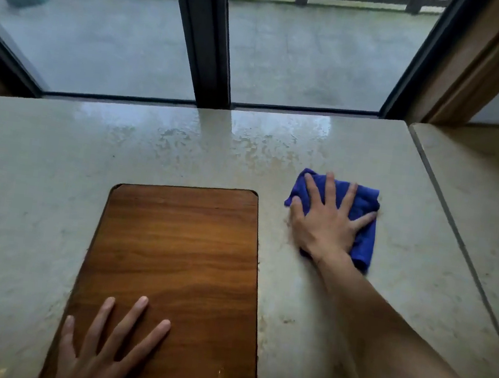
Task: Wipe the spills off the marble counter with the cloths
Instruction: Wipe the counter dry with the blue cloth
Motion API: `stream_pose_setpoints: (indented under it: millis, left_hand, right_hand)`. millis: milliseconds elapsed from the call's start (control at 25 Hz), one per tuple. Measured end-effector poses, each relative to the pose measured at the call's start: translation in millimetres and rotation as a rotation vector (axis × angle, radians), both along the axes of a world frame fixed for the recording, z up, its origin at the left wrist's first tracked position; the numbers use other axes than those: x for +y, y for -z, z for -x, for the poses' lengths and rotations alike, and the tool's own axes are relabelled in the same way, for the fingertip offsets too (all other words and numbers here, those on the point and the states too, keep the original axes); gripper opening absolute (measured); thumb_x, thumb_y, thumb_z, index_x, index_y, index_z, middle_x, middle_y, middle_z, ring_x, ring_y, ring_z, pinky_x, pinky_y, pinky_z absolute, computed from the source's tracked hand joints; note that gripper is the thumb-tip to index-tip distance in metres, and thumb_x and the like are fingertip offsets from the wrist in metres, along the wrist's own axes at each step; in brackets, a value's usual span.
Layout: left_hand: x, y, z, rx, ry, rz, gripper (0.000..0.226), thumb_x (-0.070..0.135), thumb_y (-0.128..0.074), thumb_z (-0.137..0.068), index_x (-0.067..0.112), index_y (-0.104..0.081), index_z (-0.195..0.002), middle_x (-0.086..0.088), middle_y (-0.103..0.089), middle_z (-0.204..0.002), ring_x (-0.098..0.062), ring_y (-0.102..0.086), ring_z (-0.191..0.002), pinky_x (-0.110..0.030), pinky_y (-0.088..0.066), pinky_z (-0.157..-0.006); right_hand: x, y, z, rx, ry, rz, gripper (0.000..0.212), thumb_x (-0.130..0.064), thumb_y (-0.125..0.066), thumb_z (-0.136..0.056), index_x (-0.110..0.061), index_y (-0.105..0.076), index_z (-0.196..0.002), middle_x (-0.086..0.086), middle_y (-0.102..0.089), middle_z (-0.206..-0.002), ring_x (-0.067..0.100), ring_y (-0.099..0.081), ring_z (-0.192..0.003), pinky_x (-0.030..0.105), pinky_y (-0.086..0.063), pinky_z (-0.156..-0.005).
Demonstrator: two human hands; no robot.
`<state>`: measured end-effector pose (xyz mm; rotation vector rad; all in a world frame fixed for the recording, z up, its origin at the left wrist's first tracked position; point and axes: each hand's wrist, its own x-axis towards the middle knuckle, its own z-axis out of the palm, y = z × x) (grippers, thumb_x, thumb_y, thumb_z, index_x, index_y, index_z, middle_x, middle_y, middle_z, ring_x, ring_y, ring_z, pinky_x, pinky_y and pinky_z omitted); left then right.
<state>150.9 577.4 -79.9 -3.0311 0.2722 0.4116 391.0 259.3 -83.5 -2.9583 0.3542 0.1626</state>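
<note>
left hand (105, 349) flat; cloth (361, 232) lengthwise window-to-viewer

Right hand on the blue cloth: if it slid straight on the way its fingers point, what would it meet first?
Probably only wet marble counter; beyond that, the window frame. The right hand presses the blue cloth flat, fingers pointing toward the glass.

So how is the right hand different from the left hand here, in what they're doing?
The right hand is stretched far out and presses a bunched blue cloth onto the marble counter; the left hand stays near the person and has no cloth under it. The right hand is over pale stone, the left hand rests on the brown wooden panel. Both lie palm down with fingers spread and straight.
</note>
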Motion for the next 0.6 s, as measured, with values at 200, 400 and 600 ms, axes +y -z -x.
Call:
stream_pose_setpoints:
  millis: [200, 400, 600]
  left_hand:
    - [-1.1, 12.0, -5.0, -0.149, 0.053, -0.003, 0.077, 0.089, -0.02, -0.078, 0.056, -0.028, -0.147, 0.007, -0.022, -0.163, -0.042, -0.034, -0.138, -0.069, -0.001, -0.113]
    - [10.2, 19.2, -5.3, -0.202, 0.127, -0.063, 0.077, 0.089, -0.037, -0.074, 0.05, -0.046, -0.139, -0.006, -0.053, -0.147, -0.043, -0.042, -0.129, -0.082, -0.029, -0.092]
    - [7.5, 14.2, -1.1, -0.144, 0.068, 0.069, 0.073, 0.082, -0.033, -0.08, 0.049, -0.036, -0.146, -0.003, -0.039, -0.157, -0.044, -0.037, -0.139, -0.082, -0.025, -0.098]
  right_hand:
    - [3.3, -2.2, -160.1, 0.011, -0.006, 0.013, 0.062, -0.059, -0.013, -0.094, -0.049, -0.005, -0.155, -0.012, 0.006, -0.167, 0.034, 0.015, -0.151, 0.081, 0.005, -0.105]
    - [15.2, 0.1, -196.2, 0.026, -0.164, -0.002, 0.059, -0.058, -0.014, -0.095, -0.051, -0.007, -0.154, -0.01, 0.005, -0.167, 0.034, 0.014, -0.152, 0.079, 0.005, -0.108]
    - [35.2, -1.4, -131.3, 0.012, -0.388, 0.006, 0.053, -0.059, -0.016, -0.098, -0.059, -0.007, -0.15, -0.015, 0.005, -0.167, 0.027, 0.013, -0.153, 0.074, 0.007, -0.111]
